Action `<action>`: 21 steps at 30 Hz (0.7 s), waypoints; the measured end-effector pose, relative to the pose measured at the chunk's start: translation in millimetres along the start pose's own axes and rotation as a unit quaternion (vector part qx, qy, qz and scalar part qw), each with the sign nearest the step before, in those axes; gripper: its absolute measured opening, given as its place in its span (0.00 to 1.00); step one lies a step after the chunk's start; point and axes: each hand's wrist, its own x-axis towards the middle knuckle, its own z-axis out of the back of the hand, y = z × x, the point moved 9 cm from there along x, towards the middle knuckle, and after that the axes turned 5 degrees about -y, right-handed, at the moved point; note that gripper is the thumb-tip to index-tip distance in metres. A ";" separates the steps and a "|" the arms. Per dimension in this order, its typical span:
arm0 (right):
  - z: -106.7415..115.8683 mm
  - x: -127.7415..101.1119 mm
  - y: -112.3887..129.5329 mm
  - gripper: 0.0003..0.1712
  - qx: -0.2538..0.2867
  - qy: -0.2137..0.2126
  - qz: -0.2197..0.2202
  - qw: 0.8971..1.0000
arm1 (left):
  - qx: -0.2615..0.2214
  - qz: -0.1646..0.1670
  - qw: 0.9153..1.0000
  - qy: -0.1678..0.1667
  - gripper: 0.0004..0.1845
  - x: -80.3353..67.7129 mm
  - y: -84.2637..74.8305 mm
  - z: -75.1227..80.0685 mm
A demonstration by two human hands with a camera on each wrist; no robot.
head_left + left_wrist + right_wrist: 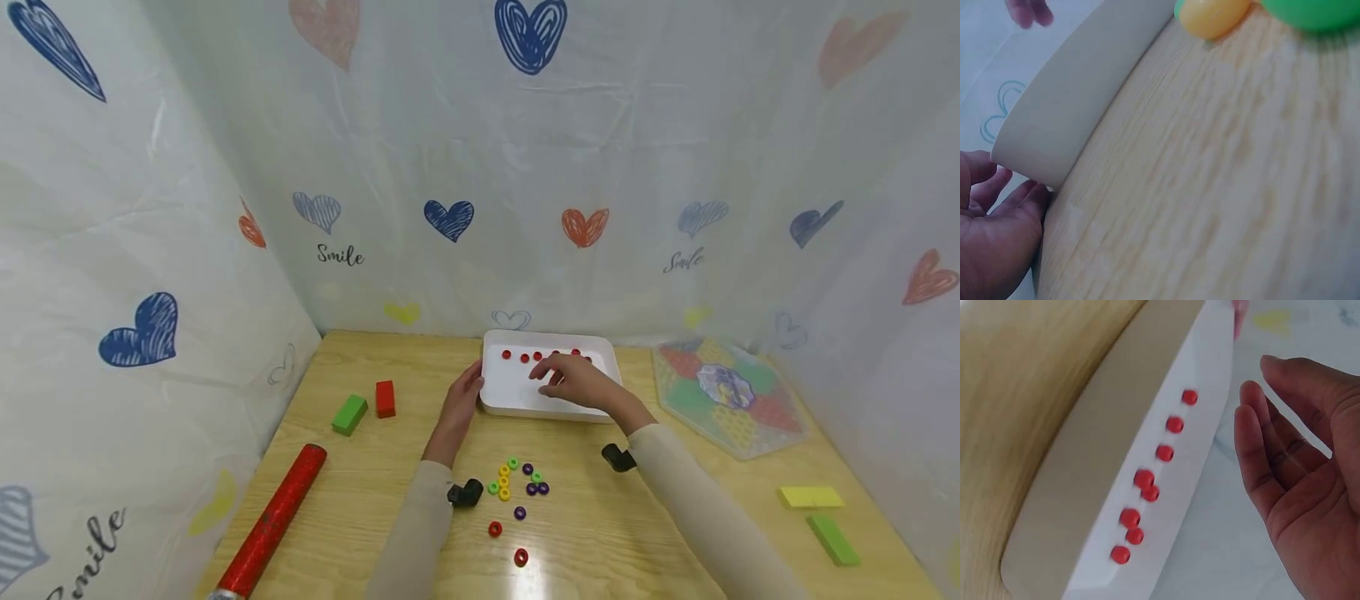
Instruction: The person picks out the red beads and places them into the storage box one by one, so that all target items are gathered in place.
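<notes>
— While the right hand (573, 382) hovers over the white tray (501, 398), are its fingers closed?
— No, spread and relaxed, holding nothing, above the red beads (525, 357) along the tray's far wall.
— And the left hand (459, 402)?
— Open, fingers straight against the tray's left corner.

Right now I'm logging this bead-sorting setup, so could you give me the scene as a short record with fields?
left hand: open, fingers resting against the left side of the white tray
right hand: open, over the tray, holding nothing visible
tray contents: red beads in a row along the far wall
loose on table: coloured rings near the person
left side: red tube, green block, red block
right side: hexagonal board
</notes>
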 end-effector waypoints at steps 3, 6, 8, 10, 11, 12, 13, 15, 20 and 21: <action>-9.6 -12.3 16.3 0.14 -0.002 0.012 0.035 0.999 | 0.004 0.005 1.000 0.000 0.24 2.4 3.7 0.0; -20.8 -22.6 32.2 0.13 0.001 0.026 0.059 0.998 | 0.003 0.003 1.000 -0.001 0.24 5.5 5.7 0.0; -27.9 -29.1 44.8 0.13 0.010 0.036 0.073 0.997 | 0.001 -0.002 1.000 0.001 0.24 6.7 3.5 -0.1; -36.9 -36.4 56.9 0.13 0.018 0.052 0.083 0.995 | -0.001 -0.009 1.000 0.005 0.24 7.1 1.4 -0.8; -42.1 -40.4 63.6 0.13 0.022 0.062 0.088 0.994 | -0.003 -0.008 1.000 0.007 0.24 6.9 1.2 -1.1; -47.5 -44.8 70.6 0.13 0.026 0.072 0.098 0.992 | -0.004 -0.009 1.000 0.010 0.24 6.7 1.1 -1.4; -53.5 -49.3 77.4 0.12 0.032 0.084 0.107 0.990 | -0.003 -0.010 1.000 0.011 0.24 6.4 1.2 -1.6; -65.8 -58.0 90.3 0.12 0.040 0.106 0.123 0.986 | -0.003 -0.013 1.000 0.012 0.24 6.0 1.6 -1.4; -95.1 -76.7 114.6 0.13 0.031 0.139 0.175 0.974 | -0.004 -0.021 1.000 0.008 0.24 4.0 1.1 -0.1; -99.7 -79.6 117.8 0.13 0.020 0.140 0.186 0.972 | -0.005 -0.026 1.000 0.007 0.24 4.1 0.6 0.3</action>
